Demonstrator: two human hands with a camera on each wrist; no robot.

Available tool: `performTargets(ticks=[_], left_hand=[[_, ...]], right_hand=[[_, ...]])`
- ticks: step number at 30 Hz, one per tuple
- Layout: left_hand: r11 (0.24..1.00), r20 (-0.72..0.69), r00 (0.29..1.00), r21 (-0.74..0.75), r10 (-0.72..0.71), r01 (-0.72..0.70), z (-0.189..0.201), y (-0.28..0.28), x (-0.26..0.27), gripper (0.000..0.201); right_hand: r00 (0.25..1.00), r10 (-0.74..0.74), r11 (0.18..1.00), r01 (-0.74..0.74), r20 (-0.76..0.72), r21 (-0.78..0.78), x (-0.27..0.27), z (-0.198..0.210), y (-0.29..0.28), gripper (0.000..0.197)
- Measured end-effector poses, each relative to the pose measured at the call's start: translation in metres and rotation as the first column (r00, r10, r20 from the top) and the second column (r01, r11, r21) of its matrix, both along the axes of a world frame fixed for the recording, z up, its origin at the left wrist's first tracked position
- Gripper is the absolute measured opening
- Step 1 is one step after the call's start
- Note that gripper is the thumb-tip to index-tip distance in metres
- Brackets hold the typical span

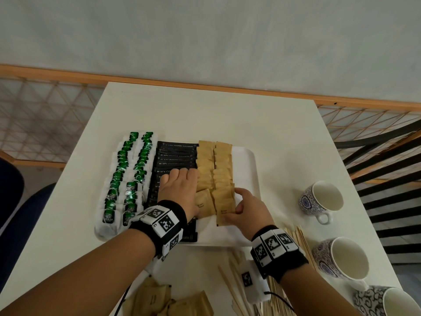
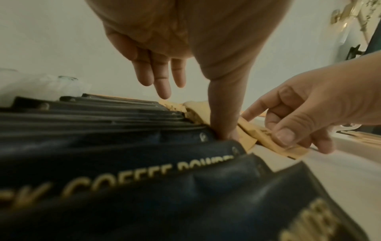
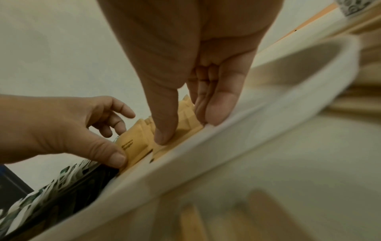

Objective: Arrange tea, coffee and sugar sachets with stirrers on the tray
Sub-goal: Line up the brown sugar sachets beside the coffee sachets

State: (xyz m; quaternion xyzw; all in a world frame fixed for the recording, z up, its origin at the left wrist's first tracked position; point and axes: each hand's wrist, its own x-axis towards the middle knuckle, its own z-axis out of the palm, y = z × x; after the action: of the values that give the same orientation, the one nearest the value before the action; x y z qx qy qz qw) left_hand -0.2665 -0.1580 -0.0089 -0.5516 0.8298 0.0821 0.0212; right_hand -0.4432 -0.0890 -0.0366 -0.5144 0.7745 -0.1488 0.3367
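A white tray (image 1: 247, 169) holds two columns of green tea bags (image 1: 127, 176), a row of black coffee sachets (image 1: 175, 153) and two columns of brown sugar sachets (image 1: 214, 160). My left hand (image 1: 180, 183) lies flat over the seam between coffee and sugar, fingers straight, its thumb (image 2: 224, 114) pressing down beside a sugar sachet. My right hand (image 1: 245, 202) pinches the nearest brown sugar sachet (image 1: 224, 212) of the right column, thumb on top (image 2: 284, 135), fingers underneath. Wooden stirrers (image 1: 230, 283) lie on the table in front of the tray, partly under my right wrist.
Loose sugar sachets (image 1: 159, 299) sit at the table's near edge. Three patterned cups (image 1: 321, 199) (image 1: 341, 258) (image 1: 387, 302) stand along the right side. The tray's right strip is bare. A railing and a wall lie beyond the table.
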Motion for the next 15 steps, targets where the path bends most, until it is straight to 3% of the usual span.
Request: performTargets(ticks=[2, 5, 12, 15], left_hand=[[1.0, 0.0, 1.0, 0.001, -0.024, 0.024, 0.002, 0.0, 0.0, 0.05], [0.999, -0.038, 0.998, -0.003, -0.051, 0.051, 0.002, 0.001, -0.003, 0.038], [0.997, -0.098, 0.995, 0.063, -0.031, 0.037, 0.01, 0.001, 0.003, 0.056], [0.99, -0.145, 0.989, 0.135, -0.009, 0.028, 0.018, 0.0, 0.021, 0.055]], right_hand=[[1.0, -0.012, 1.0, 0.012, 0.005, -0.008, -0.001, 0.001, 0.001, 0.073], [1.0, -0.025, 1.0, 0.025, 0.016, -0.017, 0.001, 0.001, 0.002, 0.073], [1.0, -0.03, 0.999, 0.03, 0.0, -0.024, 0.006, -0.003, 0.0, 0.075], [1.0, -0.023, 1.0, 0.023, -0.008, -0.022, 0.006, -0.003, 0.0, 0.075]])
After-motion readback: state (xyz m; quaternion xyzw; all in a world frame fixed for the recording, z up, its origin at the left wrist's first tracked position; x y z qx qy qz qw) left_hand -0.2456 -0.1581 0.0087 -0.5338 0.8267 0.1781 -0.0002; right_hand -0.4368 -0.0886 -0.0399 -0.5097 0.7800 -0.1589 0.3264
